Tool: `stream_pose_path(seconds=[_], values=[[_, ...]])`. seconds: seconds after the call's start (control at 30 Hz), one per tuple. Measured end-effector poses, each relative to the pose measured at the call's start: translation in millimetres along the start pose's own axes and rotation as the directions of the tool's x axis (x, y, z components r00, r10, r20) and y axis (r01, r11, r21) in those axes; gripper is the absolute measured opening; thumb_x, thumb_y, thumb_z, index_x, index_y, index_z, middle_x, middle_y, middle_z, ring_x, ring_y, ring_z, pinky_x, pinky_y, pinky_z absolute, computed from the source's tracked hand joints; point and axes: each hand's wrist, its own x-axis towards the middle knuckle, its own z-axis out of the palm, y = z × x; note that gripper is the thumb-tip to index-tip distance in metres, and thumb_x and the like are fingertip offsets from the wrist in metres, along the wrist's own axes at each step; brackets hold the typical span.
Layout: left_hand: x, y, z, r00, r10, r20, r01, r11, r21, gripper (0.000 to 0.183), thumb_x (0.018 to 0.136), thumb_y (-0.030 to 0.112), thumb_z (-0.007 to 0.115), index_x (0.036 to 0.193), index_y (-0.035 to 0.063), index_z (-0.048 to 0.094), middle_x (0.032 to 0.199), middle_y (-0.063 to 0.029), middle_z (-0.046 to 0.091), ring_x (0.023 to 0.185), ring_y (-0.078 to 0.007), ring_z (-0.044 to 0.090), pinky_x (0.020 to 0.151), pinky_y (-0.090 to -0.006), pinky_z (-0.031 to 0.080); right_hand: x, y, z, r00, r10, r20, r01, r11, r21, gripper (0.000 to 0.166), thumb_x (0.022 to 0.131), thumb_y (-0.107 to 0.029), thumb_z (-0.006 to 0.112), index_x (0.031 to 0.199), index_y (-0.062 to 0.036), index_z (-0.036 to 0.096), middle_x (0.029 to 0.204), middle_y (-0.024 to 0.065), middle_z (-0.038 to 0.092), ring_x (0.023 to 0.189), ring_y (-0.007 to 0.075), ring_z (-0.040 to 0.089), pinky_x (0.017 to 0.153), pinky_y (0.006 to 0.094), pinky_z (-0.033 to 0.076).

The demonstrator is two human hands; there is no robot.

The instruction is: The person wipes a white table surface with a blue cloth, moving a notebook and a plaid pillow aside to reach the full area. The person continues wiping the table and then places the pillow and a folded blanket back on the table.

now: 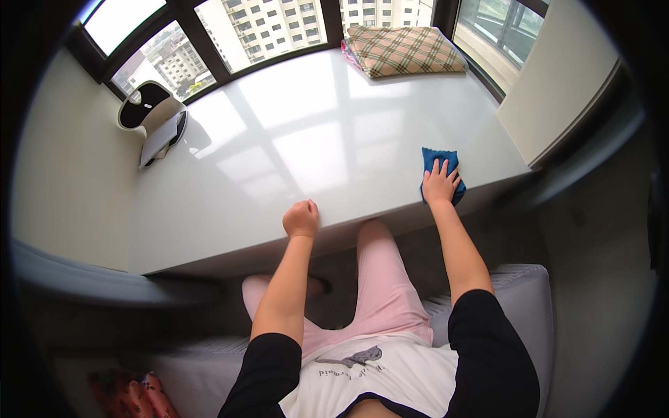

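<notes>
A blue cloth (438,155) lies on the glossy white windowsill counter (219,209), near its front edge at the right. My right hand (440,183) rests flat on this cloth with the fingers spread, pressing it against the surface. To the left, my left hand (301,218) is a closed fist at the counter's front edge, and no object shows in it. The cloth sticks out above the fingertips and on both sides of my right hand; the part under the palm is hidden.
At the back right lies a folded plaid blanket (407,52) by the window. A black-and-white curved seat-like object (151,107) stands at the left wall, with flat items (159,140) leaning on it. My knees are at the counter's front edge.
</notes>
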Motion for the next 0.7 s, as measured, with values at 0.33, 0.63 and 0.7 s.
stream_pose_path(seconds=[0.33,0.63,0.7], values=[[5,9,-8,1.000,0.006,0.019,-0.006,1.000,-0.007,0.026,0.083,0.020,0.058,0.059,0.0102,0.057,0.062,-0.0104,0.060,0.056,-0.0320,0.058,0.052,-0.0446,0.046,-50,-210,8,0.655,-0.736,-0.171,0.741,0.581,0.338,0.050,0.091,-0.034,0.054,0.137,-0.0166,0.051,0.147,0.0104,0.042,0.138,0.0386,0.031,0.115,0.0510,0.020],[3,6,-3,0.997,0.030,0.076,-0.026,0.998,-0.054,0.024,0.078,0.018,0.061,0.058,0.0097,0.053,0.057,-0.0107,0.054,0.053,-0.0334,0.054,0.049,-0.0452,0.043,27,-430,40,0.453,-0.888,-0.083,0.828,0.385,0.407,0.054,0.094,-0.045,0.044,0.142,-0.0191,0.045,0.153,0.0076,0.034,0.143,0.0361,0.021,0.117,0.0507,0.014],[4,7,-7,0.993,0.037,0.114,-0.030,0.998,-0.061,0.022,0.075,0.019,0.063,0.058,0.0111,0.053,0.058,-0.0106,0.054,0.053,-0.0332,0.054,0.048,-0.0445,0.043,54,-463,49,0.511,-0.858,-0.042,0.794,0.453,0.406,0.056,0.094,-0.046,0.044,0.143,-0.0200,0.045,0.154,0.0072,0.032,0.144,0.0361,0.021,0.117,0.0523,0.013]])
